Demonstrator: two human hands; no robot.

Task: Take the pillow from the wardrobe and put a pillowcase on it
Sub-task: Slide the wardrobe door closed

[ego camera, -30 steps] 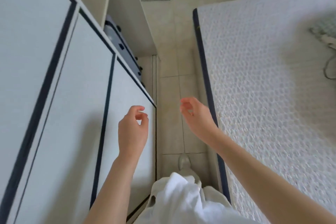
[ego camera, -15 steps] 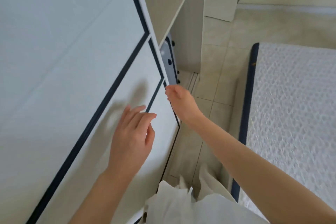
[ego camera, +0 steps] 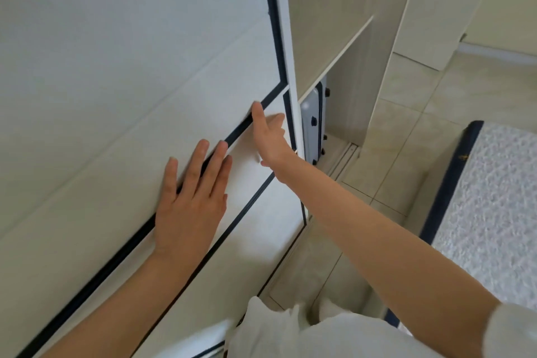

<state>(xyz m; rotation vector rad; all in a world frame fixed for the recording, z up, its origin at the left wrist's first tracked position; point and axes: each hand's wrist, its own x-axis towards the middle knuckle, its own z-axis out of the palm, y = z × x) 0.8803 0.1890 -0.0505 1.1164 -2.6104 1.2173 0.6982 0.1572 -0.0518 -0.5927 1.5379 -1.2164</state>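
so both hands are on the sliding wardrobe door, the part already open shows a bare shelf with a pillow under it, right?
Not a pillow. The head view shows a grey suitcase standing under the shelf. The rest holds: left hand flat on the sliding wardrobe door, right hand at its edge.

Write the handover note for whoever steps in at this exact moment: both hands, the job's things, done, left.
Left hand: open, palm flat on the wardrobe's sliding door.
Right hand: at the door's right edge, fingers against the panel; holds nothing.
Wardrobe: partly open on the right, showing a bare shelf and a grey suitcase below it.
Pillow and pillowcase: neither in view. Bare mattress is to the right.
Done: hands are on the door.
Left: slide the door, find and take out the pillow, put the pillowcase on it.
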